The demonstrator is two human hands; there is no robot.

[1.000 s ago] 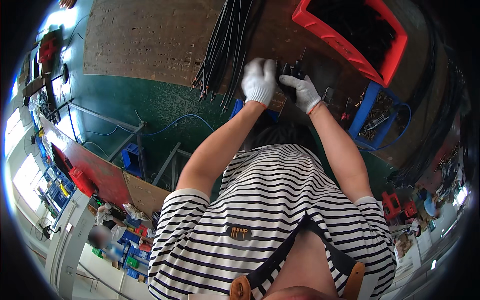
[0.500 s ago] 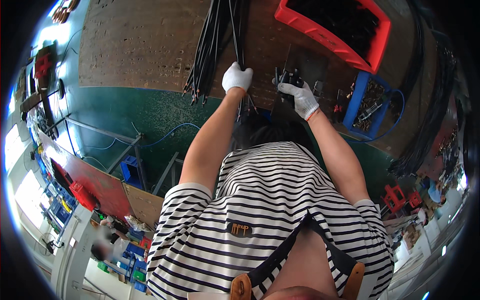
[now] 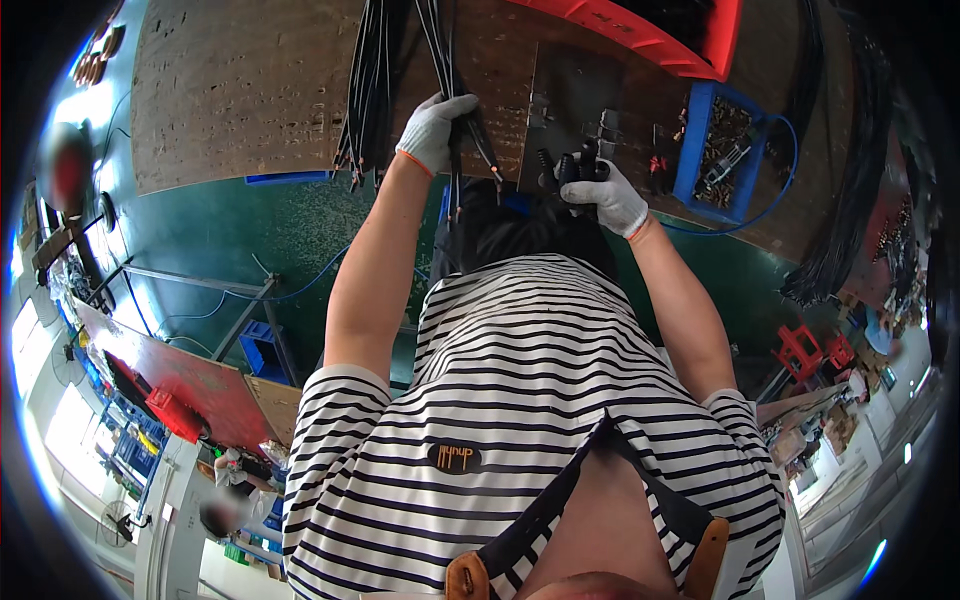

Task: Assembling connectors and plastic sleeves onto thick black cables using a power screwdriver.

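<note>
My left hand (image 3: pixel 428 132), in a white knit glove, is closed around a few black cables (image 3: pixel 437 60) that run away over the table. Below it their ends hang past the table's near edge, and one bare copper end (image 3: pixel 495 172) slants out to the right. Several black tubular sleeves (image 3: pixel 585 165) are gathered in my gloved right hand (image 3: pixel 612 200), its thumb lying across them. To the left of my left hand, a thicker bundle of black cables (image 3: pixel 368 100) lies on the table with copper tips toward me.
The brown wooden table (image 3: pixel 230 90) has a dark plate (image 3: pixel 575 85) on it. A red bin (image 3: pixel 640 35) with black parts stands at the far right. Nearer is a blue tray (image 3: pixel 688 150) of small brass-coloured parts. More black cables (image 3: pixel 840 200) hang over the right edge.
The view has shifted over the table. My right hand has come nearer my body with the black sleeves. One cable end now splays rightward from under my left hand, which keeps its hold.
</note>
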